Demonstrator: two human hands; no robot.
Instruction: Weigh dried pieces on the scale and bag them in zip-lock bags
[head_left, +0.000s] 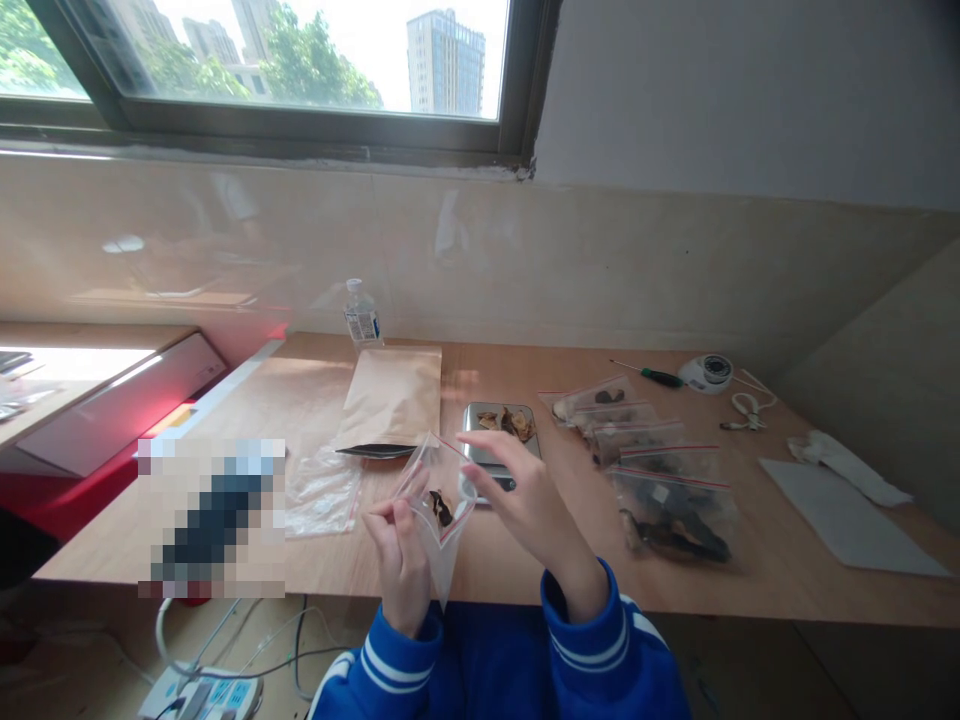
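Note:
Low over the table's front edge, my left hand (401, 560) pinches the side of a clear zip bag (439, 570) with a red seal line. Its mouth gapes, and a dark-and-pale dried piece, perhaps mushroom (440, 508), shows at the opening. My right hand (529, 500) is at the bag's right edge, thumb and fingers apart with nothing visible between them; whether they touch the plastic I cannot tell. Just behind that hand lies a small digital scale (471, 415), partly hidden. Several brownish dried pieces (517, 424) rest on its plate.
Left of the scale lie a kraft paper pouch (394, 400) and clear plastic bags (322, 490). Filled zip bags (675, 510) spread to the right. Farther out are a screwdriver (660, 377), a dome camera (706, 373), a white sheet (847, 520) and a bottle (362, 315).

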